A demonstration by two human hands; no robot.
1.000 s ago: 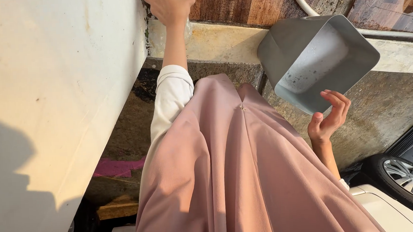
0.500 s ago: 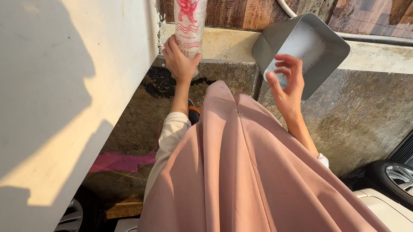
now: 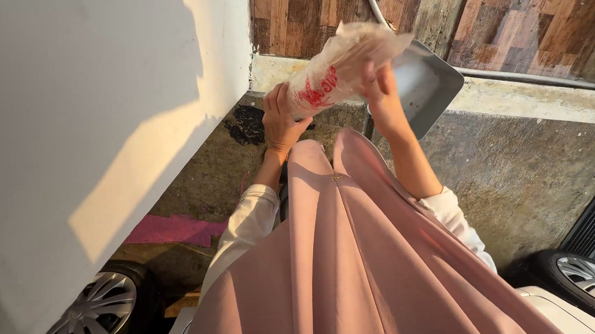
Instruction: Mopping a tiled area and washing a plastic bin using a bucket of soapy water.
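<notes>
Now tilted sideways, the plastic bag pack (image 3: pixel 333 72) sits gripped by my left hand (image 3: pixel 282 123) and right hand (image 3: pixel 381 100); next I'd separate one bag.

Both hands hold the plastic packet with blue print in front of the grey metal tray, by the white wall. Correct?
Not quite: the head view shows the print on the plastic packet is red, not blue. The rest stands: left hand and right hand both hold it before the grey metal tray, by the white wall.

One package: long clear plastic sleeve pack with red print (image 3: pixel 336 68), tilted, held at lower end by left hand (image 3: pixel 282 120), mid-length by right hand (image 3: pixel 379 96).
</notes>
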